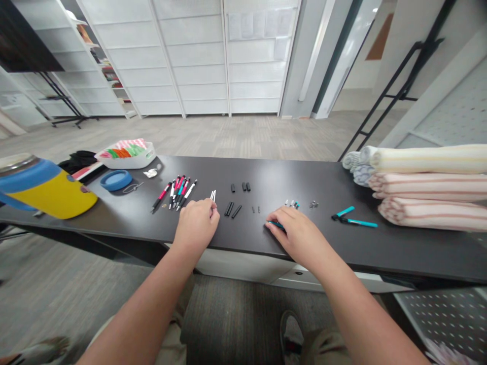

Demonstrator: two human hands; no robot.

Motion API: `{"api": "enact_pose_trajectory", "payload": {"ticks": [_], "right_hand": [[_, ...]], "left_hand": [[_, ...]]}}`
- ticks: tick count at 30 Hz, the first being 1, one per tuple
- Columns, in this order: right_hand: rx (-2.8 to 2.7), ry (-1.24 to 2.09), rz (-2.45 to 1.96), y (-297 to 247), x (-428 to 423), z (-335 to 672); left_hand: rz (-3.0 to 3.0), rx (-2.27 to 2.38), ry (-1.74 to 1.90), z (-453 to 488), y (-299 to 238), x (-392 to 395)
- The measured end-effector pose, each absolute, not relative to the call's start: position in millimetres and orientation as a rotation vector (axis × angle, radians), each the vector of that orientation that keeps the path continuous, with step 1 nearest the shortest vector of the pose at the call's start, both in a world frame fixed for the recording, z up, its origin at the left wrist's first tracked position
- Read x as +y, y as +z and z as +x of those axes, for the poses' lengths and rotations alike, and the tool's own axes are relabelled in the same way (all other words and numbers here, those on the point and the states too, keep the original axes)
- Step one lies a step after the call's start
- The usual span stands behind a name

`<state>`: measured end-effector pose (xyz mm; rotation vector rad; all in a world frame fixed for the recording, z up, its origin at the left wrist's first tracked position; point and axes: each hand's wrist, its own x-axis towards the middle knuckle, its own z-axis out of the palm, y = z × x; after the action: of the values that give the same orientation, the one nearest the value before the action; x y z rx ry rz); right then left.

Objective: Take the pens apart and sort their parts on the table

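My right hand (294, 230) is low over the dark table, its fingers closed round a teal pen part (277, 224). Just past its knuckles lie several small silver and teal pen pieces (292, 204). My left hand (197, 221) rests on the table with curled fingers. Slim white sticks (213, 194) show beyond its fingertips; whether the hand grips one is hidden. Between the hands are black tubes (232, 209), short black grips (246, 186) and two tiny springs or pins (256, 209). Left of my left hand lies a group of red, white and black pens (178, 190).
Two teal pen barrels (357, 222) and tiny metal bits (314, 204) lie to the right, before rolled striped cloths (429, 187). On the left are a yellow-blue jug (53, 190), a blue lid (116, 180) and a white basket (129, 161) of colourful packets.
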<state>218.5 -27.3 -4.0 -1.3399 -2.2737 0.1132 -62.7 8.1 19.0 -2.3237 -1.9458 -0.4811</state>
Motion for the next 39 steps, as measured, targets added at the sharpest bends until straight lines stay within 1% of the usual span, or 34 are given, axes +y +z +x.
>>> {"api": "enact_pose_trajectory", "payload": {"ticks": [5, 8, 14, 18, 22, 26, 29, 34, 39], "right_hand": [[-2.251, 0.124, -1.308, -3, -27, 219], [-2.235, 0.141, -1.296, -3, -26, 219], [-2.243, 0.157, -1.247, -7, -26, 220], [-2.245, 0.167, -1.246, -6, -29, 219], [-2.253, 0.164, -1.22, -4, -31, 218], [-2.22, 0.19, -1.229, -5, -31, 220], [-2.187, 0.204, -1.241, -6, -29, 221], [-2.238, 0.248, -1.291, -1, -28, 218], [-2.306, 0.206, -1.279, 0, -28, 217]], "left_hand": [[-2.318, -1.918, -0.511, -62, 20, 7], [-2.388, -1.822, -0.622, -54, 20, 3], [-2.881, -1.471, -0.996, -18, 13, -14], [-3.085, -1.436, -1.011, 1, 9, -18], [-3.15, -1.518, -1.034, 5, 12, -16], [-3.126, -1.645, -1.196, -1, 15, -15], [-3.019, -1.897, -1.38, -9, 15, -13], [-2.849, -2.136, -1.878, -21, 13, -4], [-2.759, -2.185, -2.065, -21, 15, -4]]}}
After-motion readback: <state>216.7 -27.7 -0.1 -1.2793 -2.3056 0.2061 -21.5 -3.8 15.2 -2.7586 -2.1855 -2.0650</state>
